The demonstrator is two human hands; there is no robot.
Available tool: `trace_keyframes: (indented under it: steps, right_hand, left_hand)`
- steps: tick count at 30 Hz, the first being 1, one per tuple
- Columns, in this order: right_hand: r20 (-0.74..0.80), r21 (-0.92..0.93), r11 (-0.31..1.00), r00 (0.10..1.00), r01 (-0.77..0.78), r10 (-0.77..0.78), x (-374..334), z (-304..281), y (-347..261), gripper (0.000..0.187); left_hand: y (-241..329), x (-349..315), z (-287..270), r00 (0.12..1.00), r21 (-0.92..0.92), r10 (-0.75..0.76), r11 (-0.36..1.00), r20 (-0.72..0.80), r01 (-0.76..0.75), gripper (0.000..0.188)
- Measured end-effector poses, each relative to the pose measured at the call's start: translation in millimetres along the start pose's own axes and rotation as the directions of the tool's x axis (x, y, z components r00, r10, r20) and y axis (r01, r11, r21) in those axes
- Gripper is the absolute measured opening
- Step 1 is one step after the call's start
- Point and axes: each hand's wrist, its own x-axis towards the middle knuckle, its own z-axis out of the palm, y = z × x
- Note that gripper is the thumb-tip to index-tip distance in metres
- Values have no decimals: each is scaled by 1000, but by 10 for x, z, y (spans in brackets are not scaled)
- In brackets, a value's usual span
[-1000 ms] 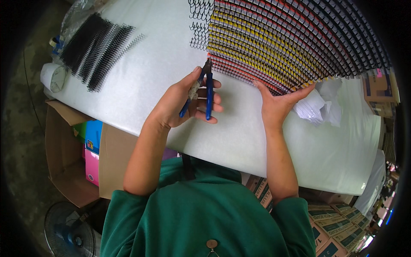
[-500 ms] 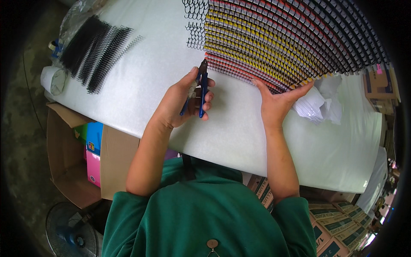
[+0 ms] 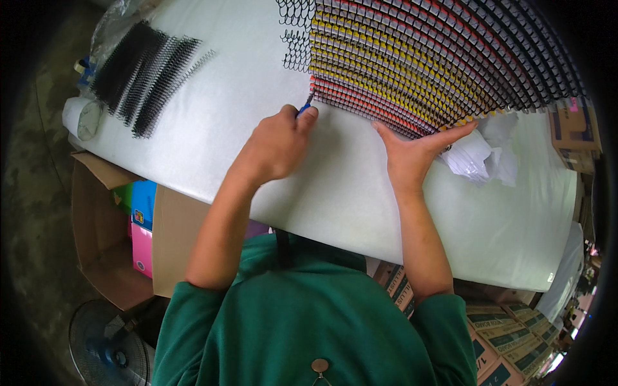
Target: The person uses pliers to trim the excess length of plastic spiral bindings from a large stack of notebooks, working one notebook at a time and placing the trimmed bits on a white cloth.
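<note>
My left hand (image 3: 280,143) is closed round blue-handled pliers (image 3: 306,105), mostly hidden inside the fist. Their dark tip meets the left end of the nearest spiral-bound notebooks (image 3: 380,61). These notebooks lie in a long overlapping row, black coils showing, with red, yellow and dark edges. My right hand (image 3: 412,154) rests against the near right corner of the row, thumb and fingers spread wide along its edge. Loose coil ends (image 3: 295,51) stick out past the left side of several notebooks farther back.
A pile of loose black spiral coils (image 3: 145,77) lies at the table's far left. Crumpled white paper (image 3: 476,157) sits right of my right hand on the white table (image 3: 335,193). An open cardboard box (image 3: 174,241), a fan (image 3: 116,350) and stacked cartons (image 3: 508,334) stand below.
My left hand has turned over, back of the hand now up, and the pliers' handles have gone from sight. The right hand has shifted only slightly.
</note>
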Motion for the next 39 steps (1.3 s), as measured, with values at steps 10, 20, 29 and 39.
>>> trace_keyframes:
  steps: [10, 20, 29, 39]
  right_hand:
    - [-5, -96, 995, 999, 34, -35, -2, 24, 136, 136]
    - [-14, -100, 994, 999, 43, -44, 5, 10, 139, 136]
    - [-54, -117, 992, 998, 38, -44, 21, -14, 53, 135]
    - [-254, 35, 605, 593, 795, -764, 279, -412, -868, 63]
  left_hand:
    - [-435, 119, 163, 788, -880, 442, 3, 428, 475, 62]
    - [-76, 65, -170, 912, -538, 15, 812, 409, 228, 54]
    - [-211, 107, -392, 829, -610, 48, 701, 557, 369, 50]
    - [-468, -179, -30, 783, -895, 600, -246, 162, 373, 56]
